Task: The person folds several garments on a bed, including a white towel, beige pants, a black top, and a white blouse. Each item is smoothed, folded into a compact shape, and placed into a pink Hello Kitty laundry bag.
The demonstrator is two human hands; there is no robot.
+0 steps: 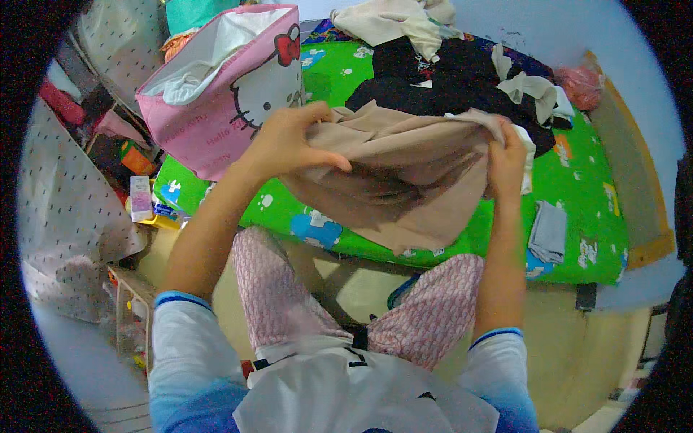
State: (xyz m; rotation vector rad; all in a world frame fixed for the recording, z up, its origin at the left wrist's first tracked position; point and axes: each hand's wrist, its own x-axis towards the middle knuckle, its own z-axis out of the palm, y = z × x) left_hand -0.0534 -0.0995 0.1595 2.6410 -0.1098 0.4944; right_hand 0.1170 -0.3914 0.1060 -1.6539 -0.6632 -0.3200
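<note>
Between my hands hangs a beige cloth garment [400, 184], bunched along its upper edge, above a green patterned mattress [584, 216]. My left hand [295, 138] holds its left end, with the thumb stretched over the front and the other fingers partly behind the fabric. My right hand [506, 157] grips the gathered right end. Just behind the garment lie dark clothes [460, 76] in a heap. A small folded grey cloth [548, 231] rests on the mattress, to the right of my right forearm.
A pink Hello Kitty fabric basket [200, 116] stands at the left with white cloth inside. Light-coloured clothes [390, 21] lie at the back. A pink plastic bag [580, 86] sits at the back right, near a wood-edged board [639, 162]. A small white-and-purple box [141, 198] stands at the left.
</note>
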